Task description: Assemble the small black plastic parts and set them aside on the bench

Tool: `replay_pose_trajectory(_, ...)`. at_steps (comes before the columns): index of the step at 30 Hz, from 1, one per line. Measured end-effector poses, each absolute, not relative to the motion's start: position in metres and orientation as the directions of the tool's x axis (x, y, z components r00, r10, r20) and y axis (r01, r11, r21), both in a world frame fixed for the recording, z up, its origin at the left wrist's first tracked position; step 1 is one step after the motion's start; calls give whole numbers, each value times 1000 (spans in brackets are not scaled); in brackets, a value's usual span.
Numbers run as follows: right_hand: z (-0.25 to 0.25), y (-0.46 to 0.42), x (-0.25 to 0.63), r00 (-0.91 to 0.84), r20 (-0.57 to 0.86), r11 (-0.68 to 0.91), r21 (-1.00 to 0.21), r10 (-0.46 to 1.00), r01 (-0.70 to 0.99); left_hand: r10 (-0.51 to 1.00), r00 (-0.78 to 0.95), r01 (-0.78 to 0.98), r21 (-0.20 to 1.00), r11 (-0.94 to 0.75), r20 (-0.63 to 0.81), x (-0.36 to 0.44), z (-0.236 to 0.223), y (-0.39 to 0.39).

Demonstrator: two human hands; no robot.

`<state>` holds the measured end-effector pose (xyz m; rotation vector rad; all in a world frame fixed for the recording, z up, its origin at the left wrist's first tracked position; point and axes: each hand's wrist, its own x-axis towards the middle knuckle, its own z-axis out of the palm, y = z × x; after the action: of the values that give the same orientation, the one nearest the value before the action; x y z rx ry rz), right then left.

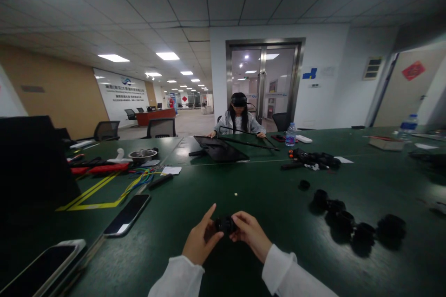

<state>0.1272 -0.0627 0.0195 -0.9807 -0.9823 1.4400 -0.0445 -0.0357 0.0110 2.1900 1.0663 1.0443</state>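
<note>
Between my two hands, just above the green table (265,199), is a small black round part (226,226); its exact kind does not show. My left hand (198,242) grips its left end between thumb and fingers, with one finger pointing up and away. At the other end, the thumb and fingers of my right hand (253,235) close on the same part. Several similar black cylindrical parts (344,221) stand in a slanting row to the right. A smaller black ring (304,185) lies behind them.
Two phones (128,215) lie at the left, near yellow tape (97,205) and coloured wires (141,178). Across the table a person (240,118) handles a black frame (249,141) beside a black panel (223,150). A water bottle (290,134) and tangled black gear (315,158) stand further right.
</note>
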Motion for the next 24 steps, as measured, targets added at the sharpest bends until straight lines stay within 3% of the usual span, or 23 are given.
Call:
replay_pose_trajectory(5, 23, -63, 128, -50, -69, -82, -945, 996, -318, 745, 516, 442, 614, -654, 422, -47, 10, -33)
replay_pose_trajectory(10, 24, -64, 126, -57, -97, -109, -948, 994, -298, 824, 458, 511, 659, -552, 335, -47, 16, -35)
replay_pose_trajectory(15, 23, -66, 125, -116, -61, -92, -953, 991, -289, 819, 428, 616, 540, -574, 381, -46, 17, -33)
replay_pose_trajectory(20, 21, -65, 127, -101, -58, -84, -958, 993, -274, 733, 450, 465, 567, -680, 510, -45, 16, -33)
replay_pose_trajectory(24, 16, -62, 129, -96, -58, -83, -954, 994, -288, 743, 422, 363, 655, -663, 518, -44, 16, -37)
